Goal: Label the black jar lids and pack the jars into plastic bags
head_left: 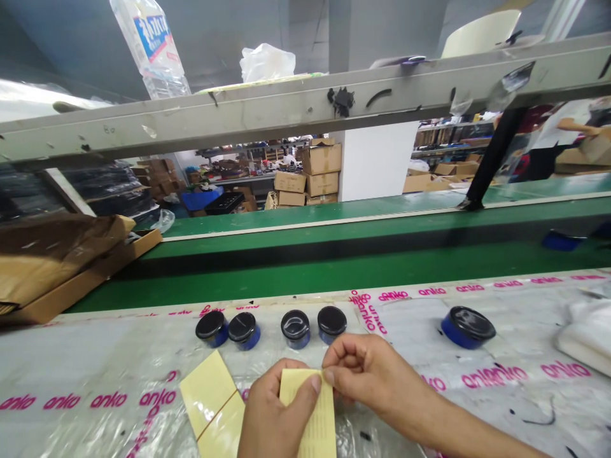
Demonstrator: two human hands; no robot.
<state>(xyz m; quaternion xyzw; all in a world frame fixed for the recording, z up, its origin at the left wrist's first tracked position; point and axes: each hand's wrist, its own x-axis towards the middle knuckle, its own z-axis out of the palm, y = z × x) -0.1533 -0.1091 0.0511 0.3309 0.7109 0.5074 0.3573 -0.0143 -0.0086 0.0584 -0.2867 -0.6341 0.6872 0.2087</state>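
Right at the front, a yellow sheet (pixel 319 429) is held up over the desk (pixel 114 362) by the left hand (pixel 281 407). It is probably held like this so the right hand (pixel 367 369) can get at its top corner. The left thumb presses on the front and the other fingers go behind, so the sheet is squeezed between them. The right thumb and pointing finger are pinched with almost no gap, right at the sheet's top right corner. I cannot tell if they nip the paper or not. More yellow paper (pixel 207 385) lies just left of the left hand, perhaps to be easy to reach. A bit farther off, four round pots (pixel 294 329) with black tops and blue sides stand in a row, maybe lined up to be close by. A fifth pot (pixel 468 327) sits well apart on the right. Behind the desk runs a green belt (pixel 267 277), with a cardboard tray (pixel 114 264) on the left. Higher up, a bottle (pixel 153 44) stands on a shelf (pixel 267 111). Far back are brown boxes (pixel 323 159) and a person (pixel 563 133)
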